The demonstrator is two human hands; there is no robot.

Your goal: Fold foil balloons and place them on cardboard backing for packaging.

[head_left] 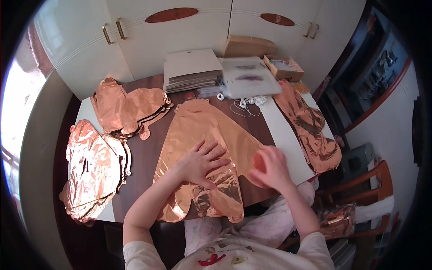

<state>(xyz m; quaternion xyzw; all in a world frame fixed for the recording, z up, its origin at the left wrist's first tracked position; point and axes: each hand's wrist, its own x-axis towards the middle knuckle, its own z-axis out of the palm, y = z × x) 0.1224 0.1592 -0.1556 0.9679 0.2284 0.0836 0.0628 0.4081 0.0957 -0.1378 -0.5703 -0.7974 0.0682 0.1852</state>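
A large flat rose-gold foil balloon (pixel 189 126) lies on the table in front of me, one part folded over the other. My left hand (pixel 204 165) rests palm down on its middle with the fingers spread. At its right side my right hand (pixel 272 168) has curled fingers round the edge of the flap, lifting it a little off the table; the fingertips are partly hidden.
Stacked rose-gold foil balloons lie at the far left (pixel 126 105), near left (pixel 92 168) and right (pixel 308 128). Behind are grey card sheets (pixel 192 65), clear plastic bags (pixel 249 78), white string (pixel 254 101) and a small box (pixel 284 68). A wooden chair (pixel 360 193) stands at the right.
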